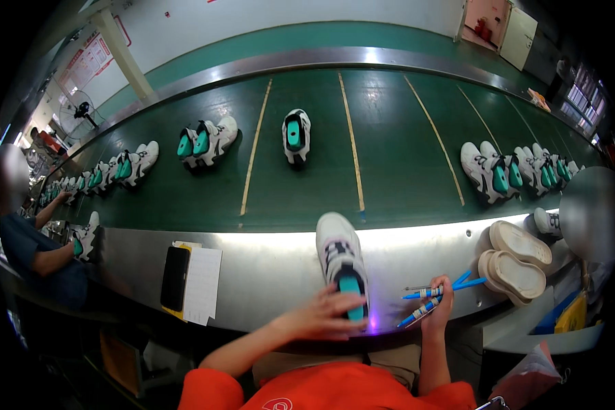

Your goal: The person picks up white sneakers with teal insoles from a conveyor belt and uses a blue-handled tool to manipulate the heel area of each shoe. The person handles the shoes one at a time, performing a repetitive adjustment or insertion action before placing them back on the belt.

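A white sneaker (338,239) with dark trim and a teal insole lies on the metal bench edge before me, its toe pointing away. Over its heel opening is my left hand (321,316), with the fingers spread and slightly blurred; they cover part of the insole. To the right of the shoe, my right hand (442,301) grips several slim blue pens (420,312) with pale wrapping round them. A thin pointed metal piece sticks out among them. Between the shoe and the pens, a violet glow (374,322) shows at the bench's near edge.
A green conveyor belt (403,178) carries a single sneaker (304,150) ahead and pairs at both sides. A black phone (175,277) and paper sheet (203,283) lie left on the bench, cream shoe soles (519,242) right. People sit at both ends.
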Motion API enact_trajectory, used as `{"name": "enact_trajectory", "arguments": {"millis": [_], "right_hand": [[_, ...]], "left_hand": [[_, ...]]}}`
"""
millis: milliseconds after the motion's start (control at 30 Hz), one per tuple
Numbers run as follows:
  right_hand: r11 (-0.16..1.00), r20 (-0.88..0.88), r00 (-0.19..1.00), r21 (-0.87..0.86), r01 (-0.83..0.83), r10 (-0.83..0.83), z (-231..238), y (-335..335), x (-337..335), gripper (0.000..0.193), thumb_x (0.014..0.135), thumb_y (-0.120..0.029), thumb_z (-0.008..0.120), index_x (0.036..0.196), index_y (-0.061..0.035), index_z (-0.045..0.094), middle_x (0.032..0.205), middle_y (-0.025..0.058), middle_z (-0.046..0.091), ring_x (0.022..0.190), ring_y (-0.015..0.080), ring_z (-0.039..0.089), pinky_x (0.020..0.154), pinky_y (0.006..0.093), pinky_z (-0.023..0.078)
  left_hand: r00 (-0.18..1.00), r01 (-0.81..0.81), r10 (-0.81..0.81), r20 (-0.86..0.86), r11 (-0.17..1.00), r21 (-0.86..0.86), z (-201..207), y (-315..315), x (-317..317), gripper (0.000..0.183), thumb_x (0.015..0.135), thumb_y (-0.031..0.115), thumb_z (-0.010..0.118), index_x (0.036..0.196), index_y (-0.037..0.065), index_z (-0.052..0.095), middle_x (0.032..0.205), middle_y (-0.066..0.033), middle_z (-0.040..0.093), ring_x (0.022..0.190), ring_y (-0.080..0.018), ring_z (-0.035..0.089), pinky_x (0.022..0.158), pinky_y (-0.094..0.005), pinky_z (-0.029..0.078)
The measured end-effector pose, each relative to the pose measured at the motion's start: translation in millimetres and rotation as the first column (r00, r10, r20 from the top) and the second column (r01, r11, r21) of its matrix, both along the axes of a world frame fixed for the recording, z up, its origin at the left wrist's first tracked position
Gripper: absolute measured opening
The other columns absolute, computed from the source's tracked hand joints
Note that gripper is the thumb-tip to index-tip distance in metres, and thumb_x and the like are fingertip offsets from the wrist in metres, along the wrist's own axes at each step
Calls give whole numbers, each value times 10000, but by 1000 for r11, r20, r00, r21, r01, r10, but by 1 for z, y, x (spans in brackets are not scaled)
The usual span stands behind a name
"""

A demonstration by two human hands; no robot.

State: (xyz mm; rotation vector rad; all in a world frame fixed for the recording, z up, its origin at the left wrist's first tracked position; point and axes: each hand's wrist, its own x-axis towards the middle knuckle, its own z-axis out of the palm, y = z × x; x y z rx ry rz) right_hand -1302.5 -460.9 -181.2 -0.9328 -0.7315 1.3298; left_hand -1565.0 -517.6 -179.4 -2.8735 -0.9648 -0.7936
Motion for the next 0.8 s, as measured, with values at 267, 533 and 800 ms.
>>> {"name": "enact_trajectory", "arguments": {"millis": [267,533,800], "right_hand": [[996,-65,997,81,33,-28,-28,-1,-5,291,891,-333,424,716,-107,375,625,-16,345,461,48,330,385,196,287],[989,-136,988,138,-60,79,-30,-5,-3,303,916,-339,399,723,-107,373,648,-24,319,489,50,282,423,194,256],[989,-236,966,124,-76,104,-29,0,-7,297,921,-333,390,732,-104,382,627,-22,332,494,46,320,427,198,272]], "left_hand": [[940,-225,223,260,974,-23,18,178,-45,668,576,448,765,1054,102,450,1219,-121,377,1177,-333,361,1012,-523,240],[310,-759,491,814,643,-99,11,251,-76,690,639,164,716,1222,70,359,1093,-139,461,1025,-330,463,928,-390,354],[246,-813,838,487,452,-368,-26,289,-121,898,592,323,760,1321,79,298,1054,-195,582,895,-354,594,772,-425,475]]}}
